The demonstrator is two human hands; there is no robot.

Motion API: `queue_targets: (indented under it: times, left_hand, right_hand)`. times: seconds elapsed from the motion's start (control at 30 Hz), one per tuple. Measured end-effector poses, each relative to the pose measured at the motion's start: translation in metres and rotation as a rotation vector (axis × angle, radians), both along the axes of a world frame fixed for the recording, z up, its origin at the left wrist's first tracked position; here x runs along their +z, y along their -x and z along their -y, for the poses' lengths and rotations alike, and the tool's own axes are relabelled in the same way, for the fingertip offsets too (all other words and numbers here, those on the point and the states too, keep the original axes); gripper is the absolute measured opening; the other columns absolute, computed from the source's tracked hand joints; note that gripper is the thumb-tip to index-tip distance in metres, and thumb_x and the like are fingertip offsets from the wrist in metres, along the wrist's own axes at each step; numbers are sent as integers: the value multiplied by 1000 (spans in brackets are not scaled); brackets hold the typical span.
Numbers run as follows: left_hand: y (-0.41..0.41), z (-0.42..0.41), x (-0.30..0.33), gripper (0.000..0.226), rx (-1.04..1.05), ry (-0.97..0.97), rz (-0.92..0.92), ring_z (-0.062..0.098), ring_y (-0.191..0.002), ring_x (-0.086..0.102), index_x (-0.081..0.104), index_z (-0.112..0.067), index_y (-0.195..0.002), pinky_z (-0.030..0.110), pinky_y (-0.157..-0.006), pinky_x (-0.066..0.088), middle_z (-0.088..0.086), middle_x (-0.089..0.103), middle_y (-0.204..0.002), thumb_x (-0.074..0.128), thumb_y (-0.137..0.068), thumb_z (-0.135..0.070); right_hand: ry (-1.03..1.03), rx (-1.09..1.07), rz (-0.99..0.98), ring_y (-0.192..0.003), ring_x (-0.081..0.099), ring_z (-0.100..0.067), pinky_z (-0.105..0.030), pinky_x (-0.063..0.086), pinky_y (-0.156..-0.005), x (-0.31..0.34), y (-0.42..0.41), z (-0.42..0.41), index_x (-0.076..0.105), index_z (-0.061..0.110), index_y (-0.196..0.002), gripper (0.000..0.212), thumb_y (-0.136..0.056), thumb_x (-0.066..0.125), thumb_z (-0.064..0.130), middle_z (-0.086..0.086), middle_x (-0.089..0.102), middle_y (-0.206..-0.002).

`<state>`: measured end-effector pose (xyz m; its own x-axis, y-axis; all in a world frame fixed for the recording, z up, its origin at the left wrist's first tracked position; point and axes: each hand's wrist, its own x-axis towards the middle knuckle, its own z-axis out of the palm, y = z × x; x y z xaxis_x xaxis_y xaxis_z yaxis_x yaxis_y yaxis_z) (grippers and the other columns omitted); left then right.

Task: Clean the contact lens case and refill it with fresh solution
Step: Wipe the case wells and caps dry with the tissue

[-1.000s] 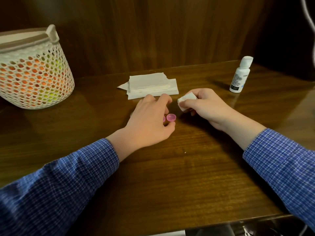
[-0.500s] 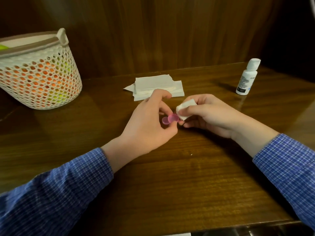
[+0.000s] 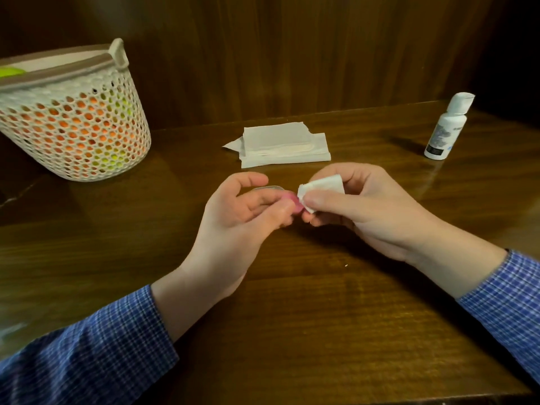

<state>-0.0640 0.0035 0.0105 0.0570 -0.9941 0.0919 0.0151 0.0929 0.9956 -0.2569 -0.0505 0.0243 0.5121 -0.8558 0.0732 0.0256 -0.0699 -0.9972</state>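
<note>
Fingers (image 3: 280,210) of the left hand (image 3: 239,217) pinch a small pink cap (image 3: 292,201) above the surface (image 3: 292,317); right hand (image 3: 365,209) fingers grip a folded tissue (image 3: 321,188) pressed against it. A clear lens case (image 3: 268,189) lies just behind the left fingertips.

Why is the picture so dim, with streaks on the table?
Head view: warm, low light leaves the back wall dark; the glossy table throws pale glare near the bottle, which casts a shadow to its left; the wide lens bends the basket; the moving pink cap is slightly soft.
</note>
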Motion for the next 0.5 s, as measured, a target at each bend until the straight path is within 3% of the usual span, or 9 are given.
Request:
queue_targets:
  times: [0.17,0.37,0.5]
  left_hand:
    - [-4,4,0,53,-127,-103,-216,28,-103,77,53,-14,-125,34,-85,63,8,79,-107,73,-76,-18]
    - [-6,11,-4,54,-210,-269,-321,22,-103,77,60,-5,-131,25,-80,61,11,79,-110,71,-79,-17]
    - [-9,14,-8,48,-283,-311,-397,15,-93,75,66,6,-127,22,-78,58,7,76,-101,72,-84,-16]
  right_hand:
    - [84,-102,49,-70,68,-9,-19,55,-62,0,2,1,72,12,-92,8,-85,75,12,-2,74,-77]
    - [51,-190,35,-74,67,-10,-16,54,-67,-1,-1,2,69,9,-90,11,-83,77,12,-8,70,-85]
    - [22,-220,1,-67,55,-5,-14,44,-52,1,2,5,70,14,-86,14,-80,79,22,-4,63,-85]
